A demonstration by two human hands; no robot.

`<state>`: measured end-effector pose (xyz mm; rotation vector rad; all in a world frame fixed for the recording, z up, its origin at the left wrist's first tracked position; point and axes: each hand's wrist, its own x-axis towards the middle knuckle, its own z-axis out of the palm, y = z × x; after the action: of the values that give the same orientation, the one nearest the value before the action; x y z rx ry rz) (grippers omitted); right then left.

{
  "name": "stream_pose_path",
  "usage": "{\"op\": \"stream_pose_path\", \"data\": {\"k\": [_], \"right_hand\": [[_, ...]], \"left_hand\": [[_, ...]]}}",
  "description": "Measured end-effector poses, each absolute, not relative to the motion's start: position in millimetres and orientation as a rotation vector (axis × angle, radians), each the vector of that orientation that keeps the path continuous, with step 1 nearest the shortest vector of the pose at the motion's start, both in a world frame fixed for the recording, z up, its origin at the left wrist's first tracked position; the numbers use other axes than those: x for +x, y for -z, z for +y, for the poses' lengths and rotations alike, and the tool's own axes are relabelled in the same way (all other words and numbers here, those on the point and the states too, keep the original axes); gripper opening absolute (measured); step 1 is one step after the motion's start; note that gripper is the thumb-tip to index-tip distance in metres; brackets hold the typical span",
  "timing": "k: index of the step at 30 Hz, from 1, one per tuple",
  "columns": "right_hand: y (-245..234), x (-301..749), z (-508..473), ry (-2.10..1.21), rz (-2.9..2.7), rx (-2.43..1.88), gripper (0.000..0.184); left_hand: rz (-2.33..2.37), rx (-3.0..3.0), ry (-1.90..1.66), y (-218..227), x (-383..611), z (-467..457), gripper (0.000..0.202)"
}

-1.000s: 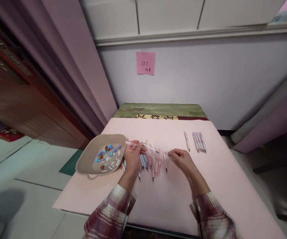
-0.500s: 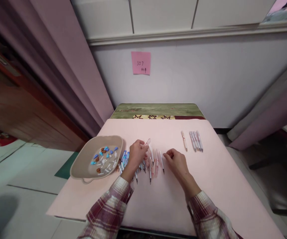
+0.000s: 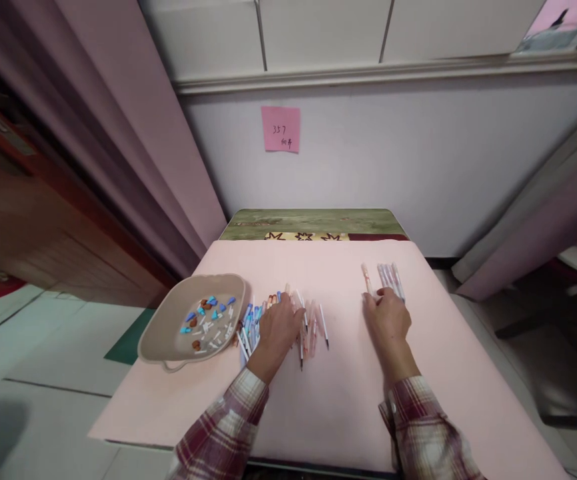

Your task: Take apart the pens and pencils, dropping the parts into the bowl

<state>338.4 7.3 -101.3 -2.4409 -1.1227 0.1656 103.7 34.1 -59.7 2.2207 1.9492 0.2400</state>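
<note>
My left hand [image 3: 279, 328] is over a pile of loose pen parts, its fingers curled down into them. A pale barrel end [image 3: 287, 289] shows just past its fingertips; what the fingers grip is hidden. Blue-topped barrels [image 3: 250, 320] lie to its left. On its right are clear pinkish barrels [image 3: 313, 330] and a white refill [image 3: 324, 325] with a dark tip. My right hand [image 3: 389, 321] has thumb and forefinger closed at the near end of an orange-patterned pen [image 3: 366, 277]. Beyond its knuckles lies a row of several greyish pens [image 3: 391, 277], partly covered.
A beige basin [image 3: 163, 320] at the table's left holds blue and brown caps and small white pieces. A pink cover [image 3: 338, 407] spreads over the table. Behind stands a wall with a pink note [image 3: 281, 129]; a purple curtain [image 3: 168, 153] hangs at left.
My right hand has moved right, from beside the white refill to the orange-patterned pen. My left hand has lowered onto the pile, and the clear piece at its fingertips no longer stands out.
</note>
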Motion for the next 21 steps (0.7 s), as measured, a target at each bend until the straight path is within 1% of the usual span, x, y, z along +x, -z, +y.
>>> {"op": "stream_pose_path", "data": {"k": [3, 5, 7, 9, 11, 13, 15, 17, 21], "right_hand": [[102, 344, 9, -0.206, -1.117, -2.474, 0.029], [100, 339, 10, -0.236, -1.095, -2.381, 0.026], [98, 326, 9, -0.362, -1.054, -2.138, 0.026], [97, 308, 8, -0.643, -1.028, -1.791, 0.03], [98, 290, 5, -1.0, -1.041, -1.469, 0.033], [100, 275, 2, -1.262, -1.084, -1.258, 0.034], [102, 268, -1, -1.368, -1.103, -1.158, 0.036], [102, 266, -4, -1.403, -1.111, -1.148, 0.04], [100, 266, -6, -1.542, -1.148, -1.172, 0.057]], "left_hand": [[1.944, 2.152, -0.368, 51, 98, 34, 0.026], [1.891, 2.043, -0.585, 47, 93, 35, 0.021], [1.739, 1.829, -0.855, 47, 89, 36, 0.019], [1.492, 1.493, -1.036, 49, 90, 36, 0.023], [1.226, 1.142, -1.069, 53, 93, 36, 0.036], [1.044, 0.903, -1.057, 55, 98, 36, 0.042], [0.972, 0.795, -1.08, 56, 102, 34, 0.037], [0.972, 0.769, -1.114, 57, 105, 33, 0.033], [1.019, 0.835, -1.098, 58, 109, 30, 0.031]]}}
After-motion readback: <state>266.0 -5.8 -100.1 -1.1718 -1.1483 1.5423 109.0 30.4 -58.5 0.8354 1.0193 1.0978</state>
